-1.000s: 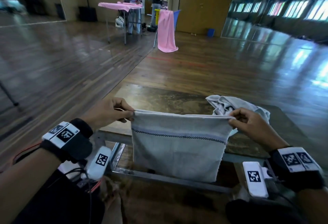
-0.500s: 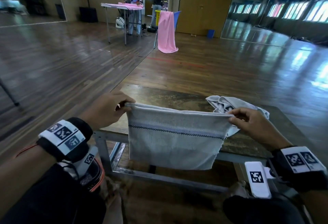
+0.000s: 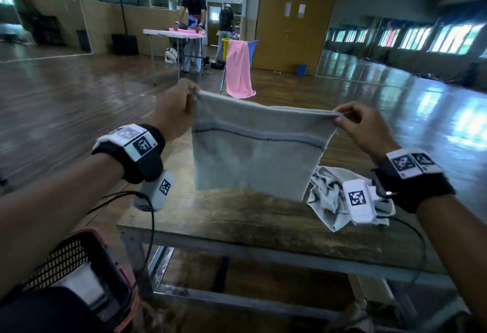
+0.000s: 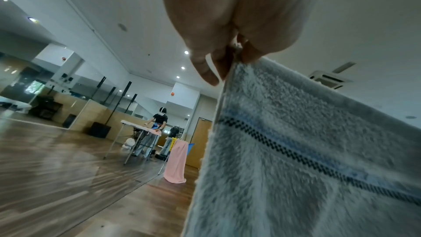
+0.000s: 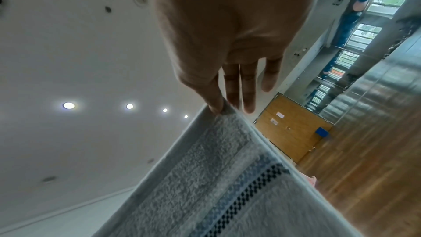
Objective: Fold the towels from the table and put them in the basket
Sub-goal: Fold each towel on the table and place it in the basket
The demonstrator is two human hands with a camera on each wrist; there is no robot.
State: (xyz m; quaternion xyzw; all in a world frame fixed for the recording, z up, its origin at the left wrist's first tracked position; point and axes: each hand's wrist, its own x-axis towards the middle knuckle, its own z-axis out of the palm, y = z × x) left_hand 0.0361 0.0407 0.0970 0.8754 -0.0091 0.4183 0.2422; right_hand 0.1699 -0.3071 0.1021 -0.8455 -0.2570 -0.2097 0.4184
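A grey towel (image 3: 253, 158) with a dark checked stripe hangs in the air above the wooden table (image 3: 237, 222), folded double along its top edge. My left hand (image 3: 179, 108) pinches its top left corner, and my right hand (image 3: 353, 124) pinches the top right corner. The left wrist view shows the left hand (image 4: 227, 57) nipping the towel (image 4: 307, 159) between thumb and fingers. In the right wrist view the right hand (image 5: 223, 107) holds the towel (image 5: 227, 177) edge the same way. A second crumpled grey towel (image 3: 332, 198) lies on the table at the right. The black mesh basket (image 3: 79, 261) stands low at the left.
The table's metal frame (image 3: 237, 303) runs under its front edge. Far across the wooden floor a person works at a white table (image 3: 174, 33) with pink cloth, and a pink towel (image 3: 238, 69) hangs over a rack.
Both hands have lifted the folded towel up from over the table's front edge, so it now hangs higher above the tabletop. The basket has come into view at the lower left.
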